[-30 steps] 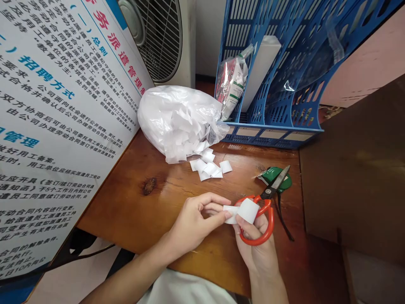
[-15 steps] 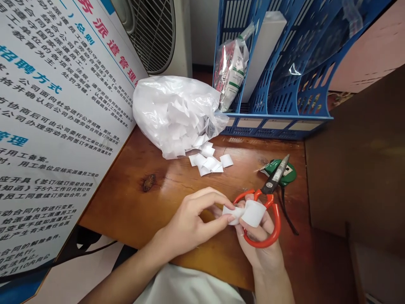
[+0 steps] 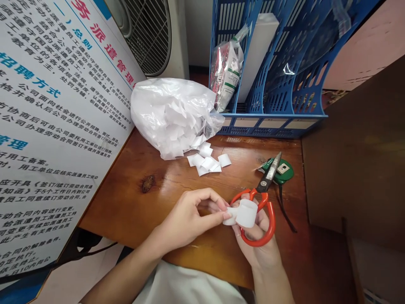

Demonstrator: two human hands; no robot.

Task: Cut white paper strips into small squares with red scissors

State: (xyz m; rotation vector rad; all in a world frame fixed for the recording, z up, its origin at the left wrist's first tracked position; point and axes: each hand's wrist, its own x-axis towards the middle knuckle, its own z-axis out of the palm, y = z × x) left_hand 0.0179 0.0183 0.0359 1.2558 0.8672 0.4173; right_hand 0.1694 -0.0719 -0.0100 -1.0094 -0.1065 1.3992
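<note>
Left hand (image 3: pixel 198 219) thumb and fingertips pinching white strip (image 3: pixel 230 217), held above table's (image 3: pixel 215 253) near edge. Its curled end sits by right hand (image 3: pixel 264 251), fingers wrapped round red-handled scissors (image 3: pixel 268 177). I'd keep strip flat, untwisted, fingers off blades, tips pointed away.

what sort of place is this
Probably an office: a blue file organizer stands on the wooden table, and the large board at the left is printed with Chinese text on labour contracts.
</note>
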